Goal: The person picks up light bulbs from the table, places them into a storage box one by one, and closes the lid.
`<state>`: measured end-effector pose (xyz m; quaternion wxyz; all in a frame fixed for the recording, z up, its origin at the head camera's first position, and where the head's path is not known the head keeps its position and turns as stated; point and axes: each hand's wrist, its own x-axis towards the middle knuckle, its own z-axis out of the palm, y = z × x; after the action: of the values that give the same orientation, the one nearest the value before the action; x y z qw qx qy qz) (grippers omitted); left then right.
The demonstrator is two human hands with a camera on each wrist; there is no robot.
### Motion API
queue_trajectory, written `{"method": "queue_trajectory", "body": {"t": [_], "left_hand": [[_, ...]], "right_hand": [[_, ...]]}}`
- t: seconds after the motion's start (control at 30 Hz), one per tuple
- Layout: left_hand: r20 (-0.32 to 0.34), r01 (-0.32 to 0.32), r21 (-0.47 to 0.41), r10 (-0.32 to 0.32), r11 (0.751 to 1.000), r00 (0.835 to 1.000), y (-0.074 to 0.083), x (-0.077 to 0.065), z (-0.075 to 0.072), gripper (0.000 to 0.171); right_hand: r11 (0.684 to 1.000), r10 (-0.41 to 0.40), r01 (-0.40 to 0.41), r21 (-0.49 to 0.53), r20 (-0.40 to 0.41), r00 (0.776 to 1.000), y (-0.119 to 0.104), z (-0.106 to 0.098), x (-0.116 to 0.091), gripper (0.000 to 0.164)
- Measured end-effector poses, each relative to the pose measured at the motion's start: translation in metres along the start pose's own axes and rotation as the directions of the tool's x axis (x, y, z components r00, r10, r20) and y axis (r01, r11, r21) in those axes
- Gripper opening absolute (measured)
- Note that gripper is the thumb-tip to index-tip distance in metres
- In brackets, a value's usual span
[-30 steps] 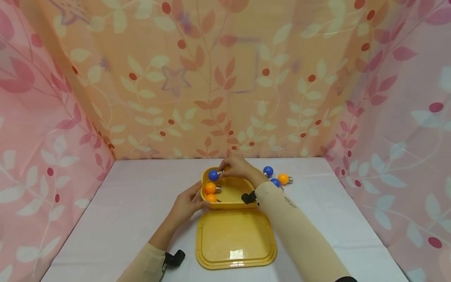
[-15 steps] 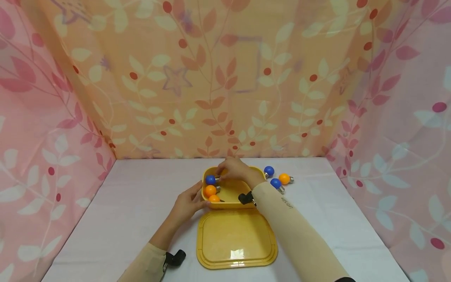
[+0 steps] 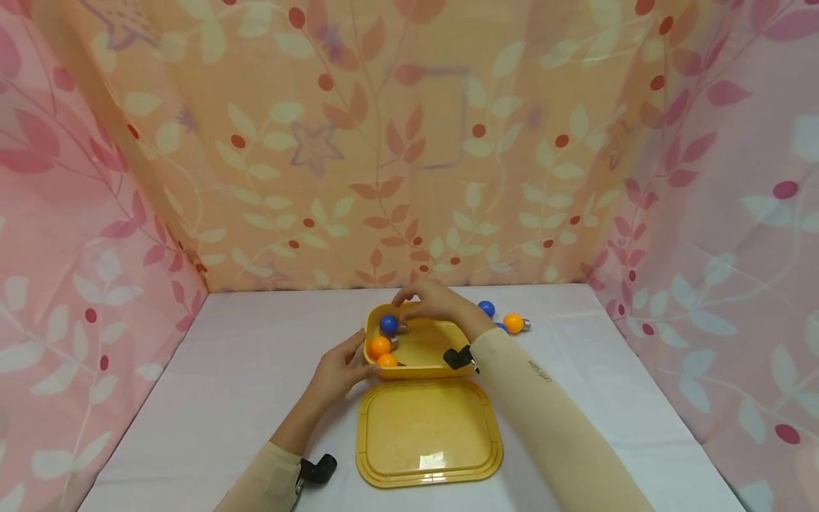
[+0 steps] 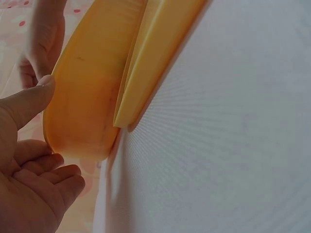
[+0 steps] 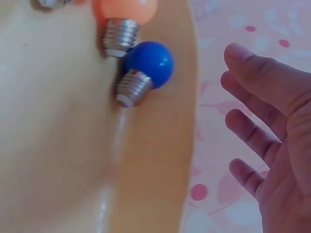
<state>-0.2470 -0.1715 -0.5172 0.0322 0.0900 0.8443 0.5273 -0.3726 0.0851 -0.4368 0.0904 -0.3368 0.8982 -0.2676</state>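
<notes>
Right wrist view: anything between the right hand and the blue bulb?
From blue bulb to right hand: wall and rim of the yellow box, then patterned backdrop; no other object shows in that view.

Blue bulb inside open yellow box

The table is overlooked from its near side by the head view, facing the far curtain, while the yellow box (shared by all three views) is seen close up, outside from the left wrist, inside from the right.
</notes>
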Motion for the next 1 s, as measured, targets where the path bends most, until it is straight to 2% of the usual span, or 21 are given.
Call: {"method": "queue_trajectory", "body": {"t": [0.2, 0.43, 0.63, 0.87, 1.0], "left_hand": [[0.003, 0.000, -0.002, 0.000, 1.000, 1.000, -0.001, -0.001, -0.001, 0.086], [-0.001, -0.002, 0.000, 0.002, 1.000, 1.000, 0.000, 0.000, 0.001, 0.086], [-0.003, 0.006, -0.007, -0.006, 1.000, 1.000, -0.002, -0.001, 0.002, 0.085], [-0.007, -0.020, -0.015, 0.020, 1.000, 1.000, -0.002, -0.002, 0.001, 0.084], [-0.003, -0.024, -0.029, 0.024, 0.999, 1.000, -0.002, -0.002, 0.002, 0.084]], "right_hand": [[0.996, -0.077, 0.075, -0.045, -0.038, 0.996, -0.010, -0.011, -0.011, 0.031], [0.994, -0.109, 0.108, -0.011, -0.103, 0.989, -0.014, -0.018, -0.034, 0.033], [0.989, -0.138, 0.147, 0.036, -0.184, 0.973, -0.010, -0.015, -0.058, 0.033], [0.987, -0.154, 0.161, 0.003, -0.260, 0.953, -0.003, -0.010, -0.083, 0.035], [0.985, -0.170, 0.171, -0.025, -0.319, 0.932, 0.002, -0.011, -0.101, 0.036]]}}
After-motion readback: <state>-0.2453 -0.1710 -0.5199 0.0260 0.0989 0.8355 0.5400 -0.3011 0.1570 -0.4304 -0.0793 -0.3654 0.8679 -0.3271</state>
